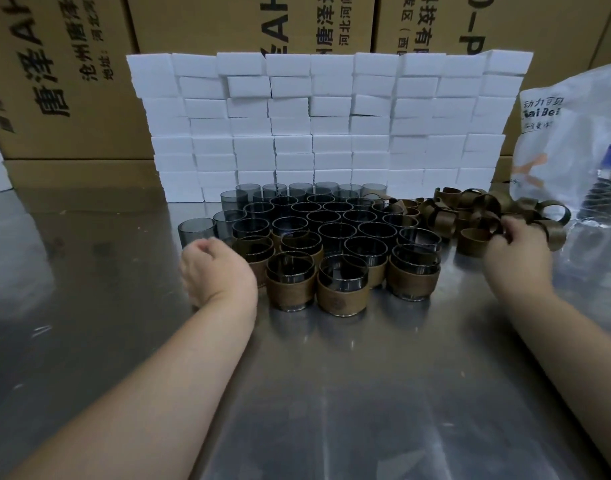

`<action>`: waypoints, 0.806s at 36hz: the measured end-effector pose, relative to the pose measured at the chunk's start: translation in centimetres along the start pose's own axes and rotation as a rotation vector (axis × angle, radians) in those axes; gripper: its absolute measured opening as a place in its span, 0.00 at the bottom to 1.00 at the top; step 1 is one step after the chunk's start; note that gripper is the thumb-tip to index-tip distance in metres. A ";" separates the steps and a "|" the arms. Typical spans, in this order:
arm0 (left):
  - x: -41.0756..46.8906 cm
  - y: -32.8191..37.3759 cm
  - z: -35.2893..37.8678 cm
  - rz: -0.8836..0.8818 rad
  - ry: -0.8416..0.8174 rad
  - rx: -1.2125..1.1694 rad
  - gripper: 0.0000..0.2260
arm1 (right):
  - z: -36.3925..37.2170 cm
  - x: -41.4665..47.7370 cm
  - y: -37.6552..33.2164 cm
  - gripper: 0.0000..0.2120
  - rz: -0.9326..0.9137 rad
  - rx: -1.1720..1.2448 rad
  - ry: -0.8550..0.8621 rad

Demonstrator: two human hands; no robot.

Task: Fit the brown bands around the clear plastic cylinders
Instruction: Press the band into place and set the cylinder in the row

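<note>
Brown on the right: gripped one of the loose brown bands (446,216) in the heap with the right hand (515,247), curled round it. Held the left hand (215,268) in a fist with nothing in it, beside the clear plastic cylinders (332,223) packed together on the shiny grey metal bench (332,393). Had bands round the front few already.

i see a bare metal tabletop (332,393), smooth and semi-glossy, with blurred reflections. the smoky clear plastic cylinders (337,233) look glossy and hard-walled. the brown bands (442,220) seem matt, like leather or card; i cannot tell which. the white blocks (297,133) behind look matt and foamy. the brown cartons (72,98) are matt cardboard; the white plastic bag (574,133) is crinkled and shiny.
</note>
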State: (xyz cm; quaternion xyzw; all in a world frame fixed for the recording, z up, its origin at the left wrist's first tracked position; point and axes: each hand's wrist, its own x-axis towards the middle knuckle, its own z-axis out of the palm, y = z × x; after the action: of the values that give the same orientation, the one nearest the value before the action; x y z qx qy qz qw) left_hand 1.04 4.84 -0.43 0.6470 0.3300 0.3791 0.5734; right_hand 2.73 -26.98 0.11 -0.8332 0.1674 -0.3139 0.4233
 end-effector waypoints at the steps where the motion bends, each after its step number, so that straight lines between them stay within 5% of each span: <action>1: 0.4 -0.3 0.1 -0.050 -0.002 0.002 0.14 | 0.3 0.2 0.5 0.24 0.050 -0.054 -0.038; 14: 0.9 -1.5 1.5 -0.006 -0.064 0.056 0.16 | 3.4 4.1 1.8 0.31 0.014 -0.595 -0.144; 29: 1.0 -1.7 1.8 0.026 -0.095 0.116 0.18 | 4.2 5.2 1.7 0.14 -0.138 -0.894 -0.094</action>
State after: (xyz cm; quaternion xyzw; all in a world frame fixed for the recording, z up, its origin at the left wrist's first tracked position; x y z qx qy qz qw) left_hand 3.10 5.06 -2.09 0.7006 0.3152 0.3358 0.5450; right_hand 9.39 -28.30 -1.11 -0.9567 0.2111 -0.2002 0.0074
